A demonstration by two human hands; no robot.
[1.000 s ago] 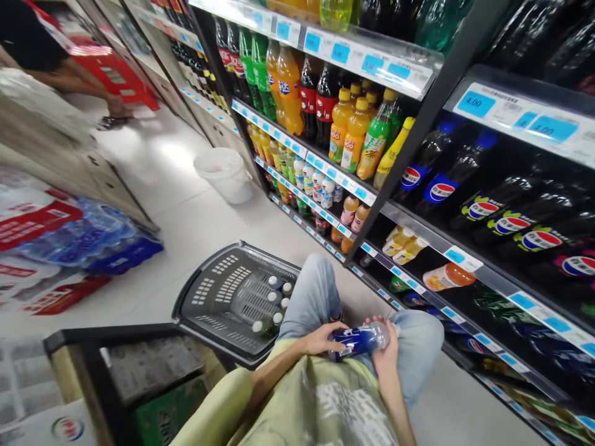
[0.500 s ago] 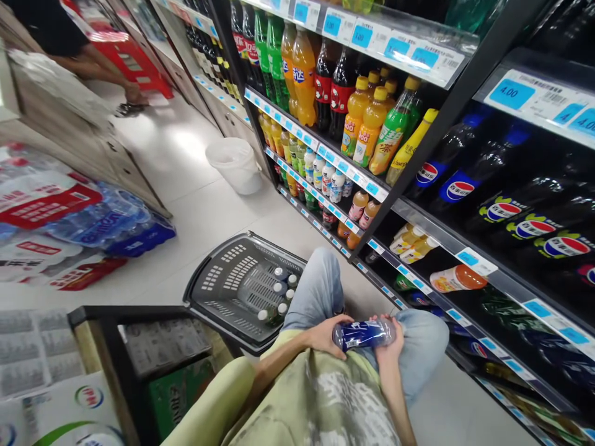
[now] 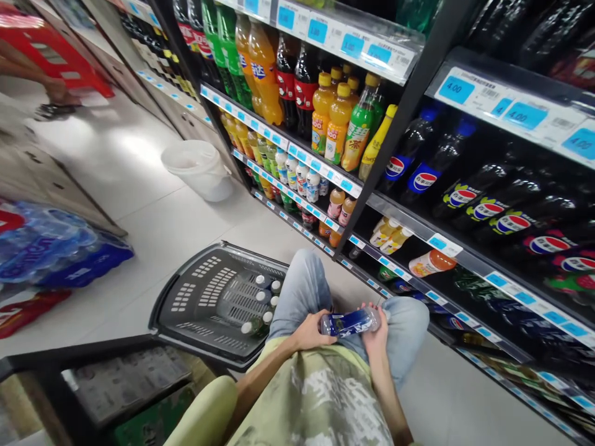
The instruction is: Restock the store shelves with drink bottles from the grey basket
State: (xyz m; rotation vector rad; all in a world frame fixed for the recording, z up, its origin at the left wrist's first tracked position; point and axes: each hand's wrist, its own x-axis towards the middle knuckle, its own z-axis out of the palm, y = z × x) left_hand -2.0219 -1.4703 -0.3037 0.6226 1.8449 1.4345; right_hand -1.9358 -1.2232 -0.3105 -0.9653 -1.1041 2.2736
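Observation:
Across my lap lies a plastic drink bottle (image 3: pixel 349 323) with a dark blue label, held sideways between both hands. My left hand (image 3: pixel 310 332) wraps round its left end, thumb along the near side. At the other end, my right hand (image 3: pixel 375 331) has its fingers closed round the bottle. Beside my left knee stands a dark grey shopping basket (image 3: pixel 198 291) on the floor. Several bottles with pale caps (image 3: pixel 261 297) stand inside its right part.
Drink shelves (image 3: pixel 325 164) with price tags rise ahead and to the right, holding many bottles. A white bucket (image 3: pixel 199 167) stands on the floor. Shrink-wrapped water packs (image 3: pixel 60 244) are stacked at left. Behind them show another person's foot (image 3: pixel 58 108) and a red plastic stool (image 3: pixel 51 52).
My view has swung to the right, so shelves, bucket and basket sit further left. The bottle stays in both hands and has turned a little, its label facing differently.

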